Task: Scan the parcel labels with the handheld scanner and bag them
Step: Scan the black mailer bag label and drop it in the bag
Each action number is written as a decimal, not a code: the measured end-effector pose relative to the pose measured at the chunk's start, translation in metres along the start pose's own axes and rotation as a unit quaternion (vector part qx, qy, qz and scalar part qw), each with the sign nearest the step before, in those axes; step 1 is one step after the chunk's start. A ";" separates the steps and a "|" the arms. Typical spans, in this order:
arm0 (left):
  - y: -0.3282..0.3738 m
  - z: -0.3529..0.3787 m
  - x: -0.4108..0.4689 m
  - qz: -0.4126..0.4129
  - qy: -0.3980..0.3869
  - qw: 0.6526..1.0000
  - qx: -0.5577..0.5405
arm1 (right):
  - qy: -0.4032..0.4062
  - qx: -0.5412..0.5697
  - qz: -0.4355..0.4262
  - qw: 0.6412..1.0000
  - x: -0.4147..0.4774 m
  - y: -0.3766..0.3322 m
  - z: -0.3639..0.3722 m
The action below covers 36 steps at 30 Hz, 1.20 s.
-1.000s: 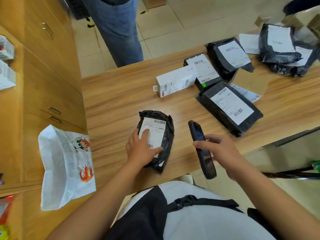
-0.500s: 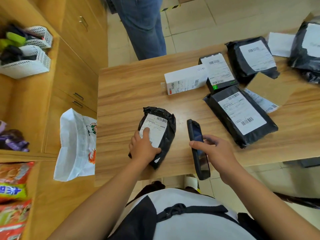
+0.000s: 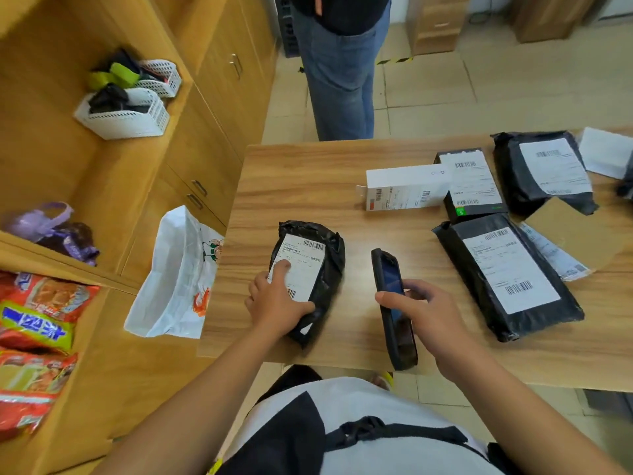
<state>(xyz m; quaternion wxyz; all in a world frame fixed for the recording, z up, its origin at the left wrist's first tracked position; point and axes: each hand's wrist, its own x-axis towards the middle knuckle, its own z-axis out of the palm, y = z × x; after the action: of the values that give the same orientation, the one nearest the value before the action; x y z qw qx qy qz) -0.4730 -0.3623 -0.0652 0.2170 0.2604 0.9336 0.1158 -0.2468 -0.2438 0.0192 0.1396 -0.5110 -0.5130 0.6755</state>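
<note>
A small black parcel (image 3: 325, 255) with a white barcode label (image 3: 305, 258) lies near the front edge of the wooden table (image 3: 301, 186). My left hand (image 3: 274, 303) grips its near end, index finger on the label and thumb across the bottom. To its right, my right hand (image 3: 424, 310) holds the black handheld scanner (image 3: 390, 279) just above the table, screen up, its far end level with the parcel. A white plastic bag (image 3: 174, 279) with cartoon prints hangs open at the table's left edge.
More labelled parcels lie to the right: a large black one (image 3: 507, 272), a white box (image 3: 404, 186), a black box (image 3: 472, 183) and another black one (image 3: 544, 169). A person in jeans (image 3: 342, 80) stands beyond the table. Wooden shelves with snack packs (image 3: 34, 337) stand on the left.
My head has turned left and up, bringing the shelves into view. My left index finger has slid further up the label. Parcel and scanner keep their places.
</note>
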 end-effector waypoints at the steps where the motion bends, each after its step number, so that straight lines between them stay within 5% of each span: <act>1: -0.008 -0.008 0.002 -0.005 0.009 1.000 -0.011 | -0.003 -0.005 -0.002 1.000 0.001 -0.002 0.006; 14: -0.149 -0.106 0.061 -0.175 0.081 0.966 -0.175 | -0.059 -0.065 -0.011 0.996 0.018 -0.032 0.120; 26: -0.272 -0.134 0.143 -0.241 -0.031 0.873 -0.423 | -0.024 -0.100 -0.028 0.994 0.026 -0.053 0.218; 36: -0.314 -0.135 0.208 -0.250 -0.166 0.864 -0.404 | 0.043 -0.127 0.004 0.991 0.026 -0.039 0.249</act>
<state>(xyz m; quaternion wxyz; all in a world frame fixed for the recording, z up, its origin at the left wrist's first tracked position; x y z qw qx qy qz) -0.8330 -0.5275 -0.1212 0.4766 -0.0774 0.7890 0.3799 -0.4790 -0.3451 0.0253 0.0926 -0.5555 -0.5860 0.5826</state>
